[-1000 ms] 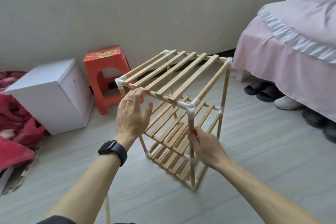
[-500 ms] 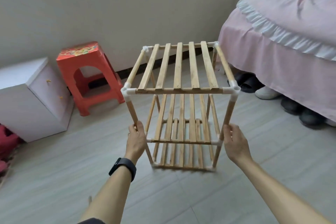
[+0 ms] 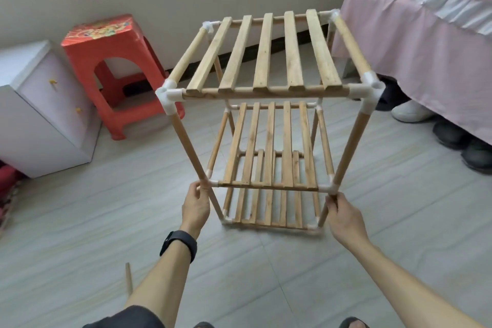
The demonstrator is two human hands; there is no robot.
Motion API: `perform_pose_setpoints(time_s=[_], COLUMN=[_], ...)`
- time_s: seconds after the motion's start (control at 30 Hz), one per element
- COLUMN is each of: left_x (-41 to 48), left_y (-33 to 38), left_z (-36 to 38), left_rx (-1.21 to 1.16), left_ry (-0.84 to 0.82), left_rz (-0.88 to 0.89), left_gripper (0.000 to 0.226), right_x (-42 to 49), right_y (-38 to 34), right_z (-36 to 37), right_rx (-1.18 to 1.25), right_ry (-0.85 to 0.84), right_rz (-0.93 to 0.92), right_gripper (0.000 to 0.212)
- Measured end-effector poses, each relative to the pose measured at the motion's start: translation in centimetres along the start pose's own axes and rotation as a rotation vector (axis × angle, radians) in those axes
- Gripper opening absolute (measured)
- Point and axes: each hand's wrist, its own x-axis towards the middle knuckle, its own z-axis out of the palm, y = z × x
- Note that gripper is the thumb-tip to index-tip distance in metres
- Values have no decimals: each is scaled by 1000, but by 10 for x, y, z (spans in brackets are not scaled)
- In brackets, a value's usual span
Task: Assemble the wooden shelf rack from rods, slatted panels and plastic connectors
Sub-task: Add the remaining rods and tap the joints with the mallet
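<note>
**Task item.** The shelf rack [image 3: 266, 53] stands upright on the floor [image 3: 80, 221] at the centre of the frame. It has three slatted tiers, one above another. The top panel [image 3: 292, 56] has five slats and sits between white plastic connectors at its corners. The near-left top connector [image 3: 168, 96] and near-right top connector [image 3: 368, 90] each join a horizontal rod to a post. The middle panel [image 3: 270, 141] and bottom panel [image 3: 266, 218] are seated in their own connectors.

**Hands.** The left hand [image 3: 195, 206], lower centre, has its fingers and thumb curled round the front left upright [image 3: 186, 146]. Its grip is level with the middle-tier connector. The right hand [image 3: 344, 217], lower right of centre, grips the front right upright [image 3: 351, 146] just below the middle-tier connector on that side. Both arms are extended towards the rack. A black watch [image 3: 179, 245] is on the left wrist.

**Surroundings.**
- A loose rod [image 3: 128, 278] lies on the floor at lower left, its near end hidden behind the left forearm.
- A red plastic stool [image 3: 106, 42] stands at upper left, near the wall.
- A white cabinet [image 3: 34, 104] stands beside the stool, at the left edge.
- A bed [image 3: 426, 34] with a pink frilled cover fills the upper right, close to the rack's right rear corner.
- A white shoe [image 3: 411, 112] and dark shoes [image 3: 452, 133] sit at the bed's lower edge.
</note>
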Motion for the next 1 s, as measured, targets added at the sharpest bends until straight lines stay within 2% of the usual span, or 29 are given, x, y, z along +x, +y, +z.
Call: perform_pose_setpoints(time_s=[0.1, 0.2, 0.27, 0.37, 0.47, 0.57, 0.7, 1.0], left_x=[6, 16, 23, 33, 35, 31, 35, 43], left_y=[21, 62, 93, 128, 137, 127, 119, 104], left_z=[2, 7, 9, 3, -6, -9, -14, -12], left_rx=[-100, -285, -348, -406, -379, -384, -364, -438], left_ry=[35, 99, 170, 224, 197, 161, 126, 10], left_rz=[19, 35, 28, -3, -87, -184, -217, -229], left_gripper=[57, 67, 65, 49, 42, 52, 58, 28], right_x=[5, 11, 18, 29, 34, 34, 39, 59], right_y=[-15, -44, -67, -95, -103, -102, -105, -99], right_z=[-13, -30, -43, -67, -78, -76, -73, -61], right_rx=[84, 239, 334, 291, 172, 76, 0, -63], right_ry=[136, 199, 268, 350, 313, 270, 196, 63], right_rz=[-57, -95, -91, -77, -58, -24, 30, 122], right_gripper=[27, 27, 30, 37, 42, 45, 48, 43])
